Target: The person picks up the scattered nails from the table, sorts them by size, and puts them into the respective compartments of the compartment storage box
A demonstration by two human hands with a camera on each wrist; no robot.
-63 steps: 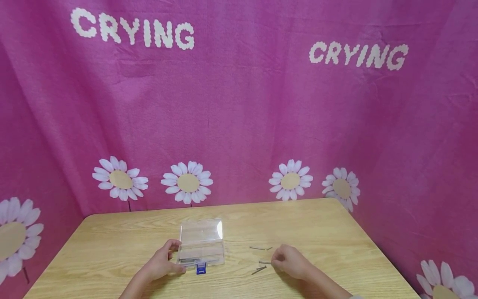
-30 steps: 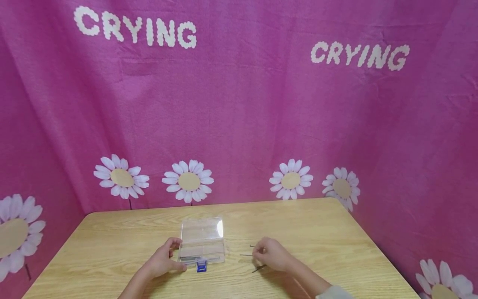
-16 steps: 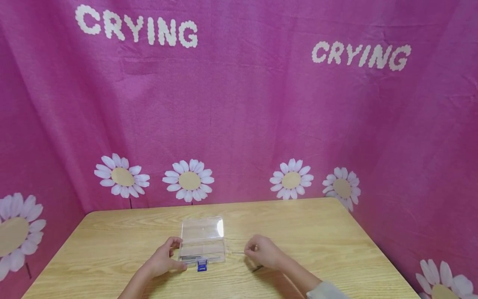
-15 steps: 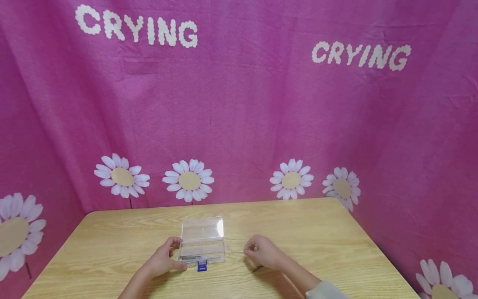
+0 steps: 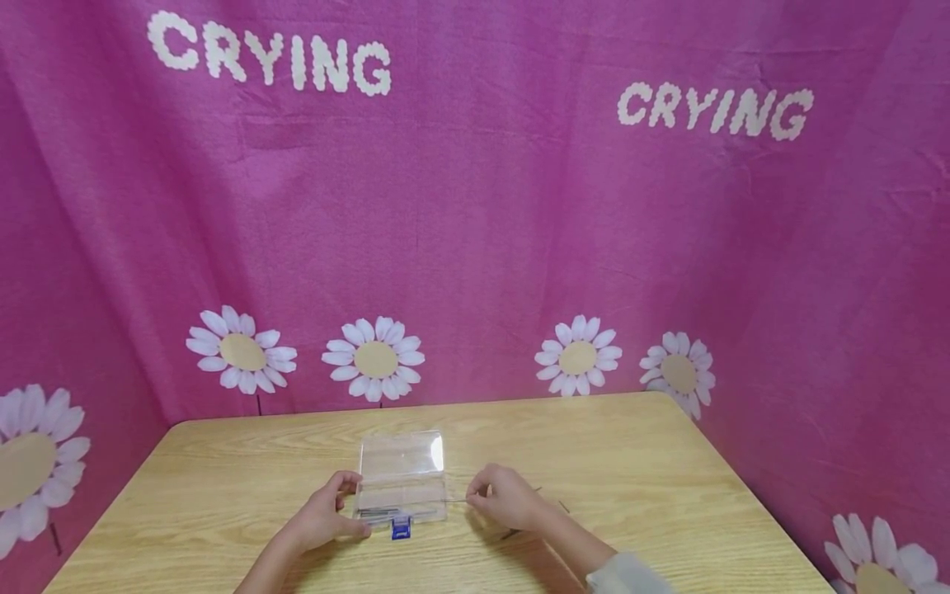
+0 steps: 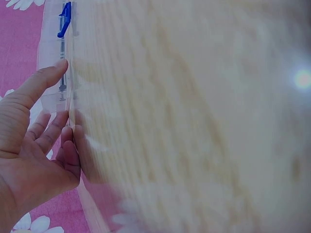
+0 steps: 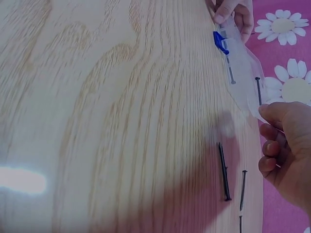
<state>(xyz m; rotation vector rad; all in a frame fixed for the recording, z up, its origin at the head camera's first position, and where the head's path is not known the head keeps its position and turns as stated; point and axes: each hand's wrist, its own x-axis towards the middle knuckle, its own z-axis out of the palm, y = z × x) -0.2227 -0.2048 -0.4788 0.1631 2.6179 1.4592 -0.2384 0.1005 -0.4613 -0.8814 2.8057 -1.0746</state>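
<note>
A clear plastic box (image 5: 402, 495) lies on the wooden table, its lid (image 5: 401, 452) raised at the back and a blue latch (image 5: 402, 528) on its front edge. Several nails (image 5: 378, 513) lie in its front part. My left hand (image 5: 321, 518) holds the box by its left side, thumb at the front corner and fingers along the side. Between right thumb and forefinger, my right hand (image 5: 506, 497) pinches a nail (image 7: 258, 91). That nail points left, its far end at the box's right side in the head view.
Loose nails (image 7: 224, 172) lie on the table (image 5: 631, 462) beneath and beside the right hand, partly hidden by it in the head view. One more nail (image 7: 243, 190) lies near them. A pink curtain with flowers (image 5: 578, 358) hangs behind the table.
My right hand has taken up a nail and moved left with it to the box's right side. The left hand and the box have stayed in place.
</note>
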